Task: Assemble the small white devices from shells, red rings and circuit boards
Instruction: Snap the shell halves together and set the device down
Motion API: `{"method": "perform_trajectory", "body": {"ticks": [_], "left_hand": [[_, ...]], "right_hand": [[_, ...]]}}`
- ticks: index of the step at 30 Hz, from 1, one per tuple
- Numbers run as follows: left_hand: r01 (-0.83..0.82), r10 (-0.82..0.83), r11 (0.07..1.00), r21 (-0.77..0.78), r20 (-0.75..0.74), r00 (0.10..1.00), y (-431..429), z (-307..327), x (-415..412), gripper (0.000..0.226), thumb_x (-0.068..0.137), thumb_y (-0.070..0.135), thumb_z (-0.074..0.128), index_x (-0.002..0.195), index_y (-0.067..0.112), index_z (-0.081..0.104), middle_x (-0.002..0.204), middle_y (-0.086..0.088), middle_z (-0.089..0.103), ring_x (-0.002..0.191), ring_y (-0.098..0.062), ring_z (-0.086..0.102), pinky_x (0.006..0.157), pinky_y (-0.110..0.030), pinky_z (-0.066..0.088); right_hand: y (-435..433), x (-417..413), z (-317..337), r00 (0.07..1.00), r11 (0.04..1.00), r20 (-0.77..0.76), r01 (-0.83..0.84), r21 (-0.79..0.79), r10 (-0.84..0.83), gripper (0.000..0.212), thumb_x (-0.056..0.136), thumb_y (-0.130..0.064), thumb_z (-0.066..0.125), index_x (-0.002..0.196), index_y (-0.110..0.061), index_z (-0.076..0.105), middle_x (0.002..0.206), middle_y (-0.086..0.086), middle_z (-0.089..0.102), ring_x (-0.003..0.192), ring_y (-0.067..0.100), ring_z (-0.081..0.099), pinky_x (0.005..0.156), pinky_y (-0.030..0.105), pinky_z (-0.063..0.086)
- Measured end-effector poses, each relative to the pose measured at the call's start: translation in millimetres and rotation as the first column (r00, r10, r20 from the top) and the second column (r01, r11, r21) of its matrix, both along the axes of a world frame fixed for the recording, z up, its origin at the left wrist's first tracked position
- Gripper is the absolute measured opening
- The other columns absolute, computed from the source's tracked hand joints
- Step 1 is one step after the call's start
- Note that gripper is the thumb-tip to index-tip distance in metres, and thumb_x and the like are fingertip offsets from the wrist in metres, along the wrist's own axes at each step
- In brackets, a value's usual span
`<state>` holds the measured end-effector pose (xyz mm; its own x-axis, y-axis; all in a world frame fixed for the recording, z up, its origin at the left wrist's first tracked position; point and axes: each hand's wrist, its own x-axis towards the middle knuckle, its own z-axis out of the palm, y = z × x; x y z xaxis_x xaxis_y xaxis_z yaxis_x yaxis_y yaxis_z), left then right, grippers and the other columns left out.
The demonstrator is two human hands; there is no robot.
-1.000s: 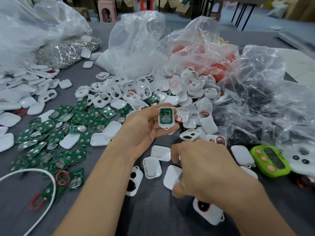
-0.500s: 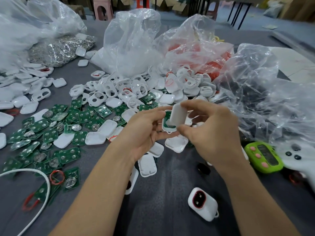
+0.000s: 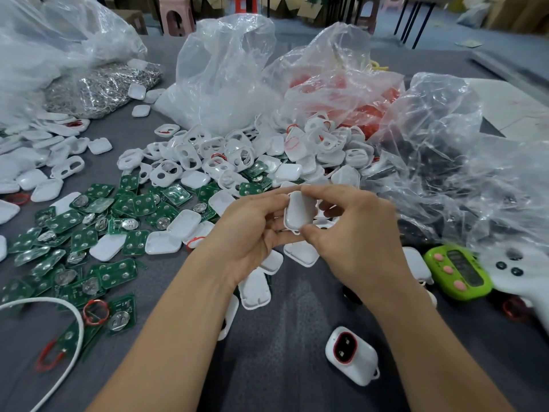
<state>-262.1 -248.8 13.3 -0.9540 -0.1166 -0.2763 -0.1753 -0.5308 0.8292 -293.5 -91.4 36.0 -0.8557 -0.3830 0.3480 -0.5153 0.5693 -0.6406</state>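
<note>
Head view: we hold the shell [image 3: 300, 212] above the tabletop [image 3: 282, 367], left grip [image 3: 249, 233] curled round it, right grip [image 3: 353, 236] pinching its top and bottom edges. Light, stiff, slick plastic, we judge; edges hold best.

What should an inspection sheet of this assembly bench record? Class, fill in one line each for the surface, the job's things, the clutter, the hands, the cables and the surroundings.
Surface: grey cloth-covered table, largely strewn with parts.
Job's things: held shell at centre; loose white shells piled behind it; green circuit boards spread at left; red rings in a clear bag; one assembled device lying near the front.
Clutter: green gadget and white controller at right; bag of metal clips at far left.
Hands: left hand and right hand both pinch the held shell.
Cables: one white cord curving at lower left.
Surroundings: pink stool and dark table legs beyond the table.
</note>
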Motion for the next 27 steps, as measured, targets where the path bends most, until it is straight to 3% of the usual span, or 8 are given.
{"method": "perform_trajectory", "body": {"ticks": [3, 6, 9, 12, 17, 22, 27], "left_hand": [[0.001, -0.001, 1.0, 0.001, -0.002, 1.0, 0.2, 0.2, 1.8, 0.032, 0.104, 0.003, 0.045, 0.11, 0.004, 0.076, 0.109, -0.022, 0.076, 0.091, -0.025, 0.077, 0.074, -0.042, 0.065], [0.011, -0.011, 1.0, 0.004, -0.013, 1.0, -0.1, 0.3, 3.5, 0.035, 0.104, 0.002, 0.043, 0.108, 0.004, 0.078, 0.109, -0.023, 0.076, 0.09, -0.025, 0.077, 0.072, -0.04, 0.065], [0.015, -0.015, 1.0, 0.01, -0.027, 1.0, 0.7, 0.6, 4.2, 0.038, 0.104, 0.002, 0.043, 0.104, 0.006, 0.081, 0.103, -0.021, 0.077, 0.083, -0.023, 0.077, 0.066, -0.035, 0.064], [0.015, -0.014, 1.0, 0.023, -0.035, 0.999, 0.6, 0.7, 3.5, 0.036, 0.105, 0.003, 0.044, 0.104, 0.006, 0.081, 0.105, -0.022, 0.076, 0.085, -0.023, 0.077, 0.065, -0.035, 0.063], [0.021, -0.021, 1.0, 0.01, -0.037, 0.999, 0.4, 1.7, 3.2, 0.037, 0.104, 0.005, 0.046, 0.1, 0.009, 0.083, 0.103, -0.018, 0.078, 0.086, -0.022, 0.077, 0.067, -0.035, 0.064], [0.028, -0.027, 0.999, 0.03, -0.029, 0.999, 0.3, 1.8, 2.9, 0.034, 0.104, 0.004, 0.047, 0.105, 0.005, 0.08, 0.106, -0.022, 0.076, 0.086, -0.023, 0.077, 0.066, -0.035, 0.064], [0.034, -0.034, 0.999, -0.012, -0.025, 0.999, 2.0, 2.0, 1.9, 0.036, 0.104, 0.001, 0.046, 0.101, 0.009, 0.082, 0.106, -0.02, 0.077, 0.087, -0.023, 0.078, 0.067, -0.034, 0.064]], "right_hand": [[-0.3, 1.8, -1.0, 1.0, 1.0, -0.023, -0.017, 0.005, 0.017, 0.057, 0.069, -0.009, 0.088, 0.122, -0.024, 0.075, 0.109, -0.008, 0.075, 0.097, -0.01, 0.047, 0.084, -0.006, 0.032], [-1.4, 4.3, -0.7, 0.999, 0.999, -0.026, -0.022, 0.029, 0.023, 0.057, 0.069, -0.008, 0.089, 0.123, -0.02, 0.075, 0.121, -0.004, 0.074, 0.102, -0.001, 0.057, 0.091, -0.001, 0.032], [-2.6, 7.1, 1.5, 0.999, 0.997, -0.032, -0.026, 0.075, 0.029, 0.057, 0.07, -0.008, 0.088, 0.124, -0.019, 0.075, 0.125, -0.002, 0.073, 0.108, 0.014, 0.067, 0.099, 0.018, 0.043], [-2.6, 7.6, 2.4, 0.999, 0.998, -0.035, -0.022, 0.061, 0.024, 0.057, 0.07, -0.008, 0.088, 0.124, -0.021, 0.074, 0.12, -0.003, 0.074, 0.103, 0.015, 0.069, 0.095, 0.026, 0.05], [-3.6, 8.3, 2.2, 1.0, 0.999, -0.021, -0.006, 0.044, 0.007, 0.056, 0.072, -0.011, 0.084, 0.125, -0.024, 0.073, 0.115, -0.008, 0.074, 0.102, 0.009, 0.067, 0.093, 0.017, 0.048], [-3.8, 9.2, 3.4, 1.0, 1.0, -0.009, 0.006, 0.014, -0.006, 0.056, 0.069, -0.01, 0.085, 0.121, -0.027, 0.073, 0.111, -0.008, 0.074, 0.098, 0.014, 0.068, 0.09, 0.037, 0.057], [-4.3, 8.9, 3.3, 0.999, 0.999, -0.029, 0.015, 0.037, -0.014, 0.053, 0.069, -0.01, 0.084, 0.117, -0.03, 0.073, 0.104, -0.008, 0.074, 0.094, 0.017, 0.07, 0.087, 0.037, 0.057]]}}
